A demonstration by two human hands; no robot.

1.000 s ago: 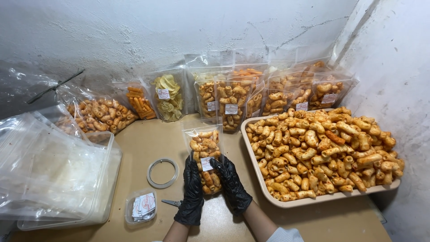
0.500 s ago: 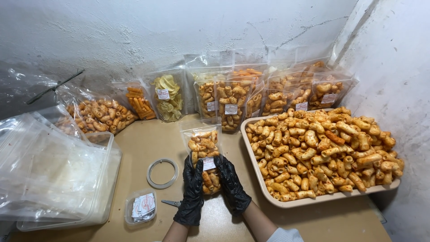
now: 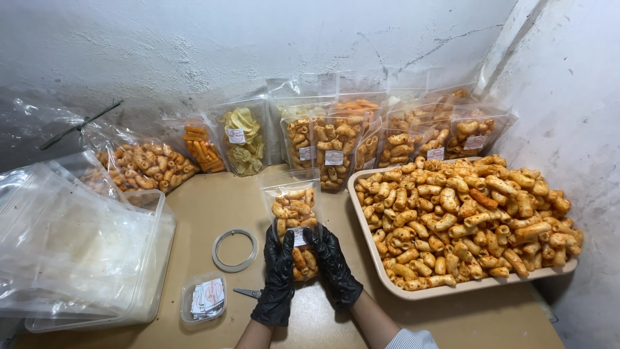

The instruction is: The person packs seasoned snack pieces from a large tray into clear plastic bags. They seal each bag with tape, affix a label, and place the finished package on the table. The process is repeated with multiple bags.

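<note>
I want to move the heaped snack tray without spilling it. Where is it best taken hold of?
Grip the tray by its rim at the two short ends, one hand each side, from below. The snacks are heaped above the rim, so a one-sided lift would likely tip them. The near long edge is bare too, but offers less balance.

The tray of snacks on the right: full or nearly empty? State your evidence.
Full: the tray is heaped with orange snack pieces rising above its rim.

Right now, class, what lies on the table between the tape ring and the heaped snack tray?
In the head view, the clear snack pouch stands there, gripped by the gloved left hand and right hand.
</note>
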